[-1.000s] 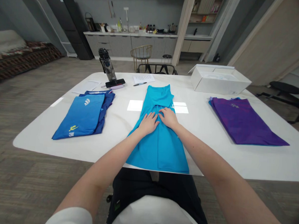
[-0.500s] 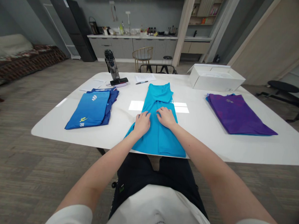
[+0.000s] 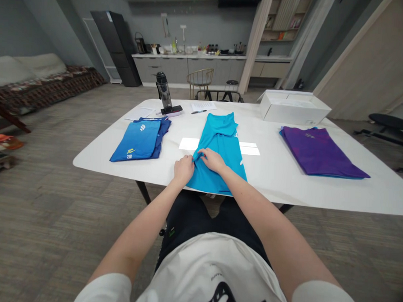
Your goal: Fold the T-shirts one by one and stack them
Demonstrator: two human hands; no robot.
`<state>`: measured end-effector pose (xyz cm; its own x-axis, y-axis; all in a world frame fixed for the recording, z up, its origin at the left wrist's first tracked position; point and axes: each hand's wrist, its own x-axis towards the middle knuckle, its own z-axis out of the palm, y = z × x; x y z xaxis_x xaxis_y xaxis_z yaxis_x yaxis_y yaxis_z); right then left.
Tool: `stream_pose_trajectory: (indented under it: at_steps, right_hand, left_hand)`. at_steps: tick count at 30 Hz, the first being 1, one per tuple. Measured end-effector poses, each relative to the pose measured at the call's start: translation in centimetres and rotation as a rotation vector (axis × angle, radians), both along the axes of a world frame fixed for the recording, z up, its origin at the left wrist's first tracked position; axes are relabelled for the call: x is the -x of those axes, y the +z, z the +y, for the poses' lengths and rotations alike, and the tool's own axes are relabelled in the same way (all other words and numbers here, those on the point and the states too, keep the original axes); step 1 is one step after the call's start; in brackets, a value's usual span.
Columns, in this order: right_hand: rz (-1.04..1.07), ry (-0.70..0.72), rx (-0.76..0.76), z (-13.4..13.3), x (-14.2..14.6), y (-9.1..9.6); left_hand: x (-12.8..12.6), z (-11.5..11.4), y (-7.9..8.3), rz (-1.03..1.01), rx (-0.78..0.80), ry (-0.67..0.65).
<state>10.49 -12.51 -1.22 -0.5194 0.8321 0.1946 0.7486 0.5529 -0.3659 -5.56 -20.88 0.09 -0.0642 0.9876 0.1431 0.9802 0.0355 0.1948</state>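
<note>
A turquoise T-shirt (image 3: 218,145), folded into a long narrow shape, lies in front of me with one end at the table's near edge. At its left edge, my left hand (image 3: 183,169) is closed with the fingers curled over the cloth. Just to the right and a bit farther up, my right hand (image 3: 212,160) pinches the fabric near that same edge, raising a small crease between the hands. The upper part of the shirt is folded over itself, and a bit of white print shows along its right side.
The white table (image 3: 264,181) also carries folded blue shirts (image 3: 137,141) on the left and a purple shirt (image 3: 323,153) on the right. Toward the back are a dark bottle (image 3: 164,91), a pen (image 3: 199,111), papers (image 3: 209,106) and a white box (image 3: 291,114).
Both hands have moved left over the turquoise T-shirt. From resting on its middle, they have come to its left edge and taken hold of the cloth. The view has shifted slightly.
</note>
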Motion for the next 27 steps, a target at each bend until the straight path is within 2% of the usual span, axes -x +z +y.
stream_pose_trajectory:
  at_steps: [4,8,12,15,18,21,27]
  right_hand:
    - [-0.068,0.011,-0.033,-1.1,1.3,0.4]
    - [-0.067,0.012,-0.049,-1.1,1.1,0.8]
    - [-0.027,-0.02,-0.067,-1.3,-0.3,1.1]
    - [-0.029,0.026,-0.065,-2.2,-1.3,1.0]
    - [-0.057,0.092,-0.075,-3.7,-1.9,0.6]
    - [-0.07,0.084,-0.1,-4.9,-2.6,0.2]
    - [-0.076,0.013,-0.092,-6.0,-4.4,0.1]
  left_hand:
    - [0.5,-1.4,0.0,-0.03,0.03,0.016]
    - [1.4,-3.0,0.5,0.019,0.086,0.04]
    - [1.2,-4.4,1.6,0.017,0.015,-0.015]
    - [0.2,-5.1,2.1,-0.037,-0.056,-0.092]
    - [-0.8,-5.4,1.9,-0.084,-0.1,-0.173]
    - [-1.2,-5.9,1.3,-0.111,-0.118,-0.269]
    - [-1.6,-7.6,0.4,-0.082,-0.093,-0.185]
